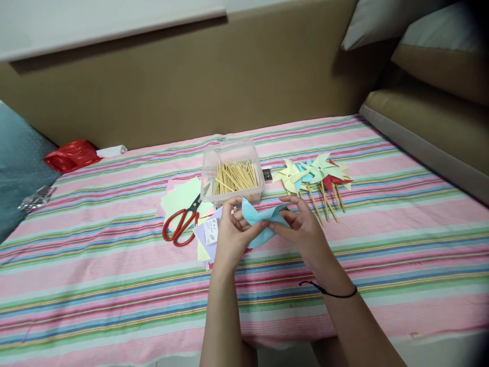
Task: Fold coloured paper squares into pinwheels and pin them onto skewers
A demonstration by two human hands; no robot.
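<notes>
Between both hands is a light blue paper pinwheel (257, 216), its corners bent in toward the middle. My left hand (234, 229) pinches its left side, thumb at the centre. My right hand (301, 224) grips the right side, its thumb meeting the left one at the middle. The fingers behind the paper are partly hidden. Just beyond the hands stands a clear plastic box (231, 148) of thin wooden sticks (237, 177). Finished pinwheels (305, 171) in yellow, blue, green and red lie on their sticks to the right.
Red-handled scissors (185, 224) rest on coloured paper sheets (179, 196) left of the box. A small white card packet (211, 232) lies on more paper. At the far left are a red plastic bag (72, 156) and a clear wrapper (37, 198). Striped cloth (114, 285) covers the surface.
</notes>
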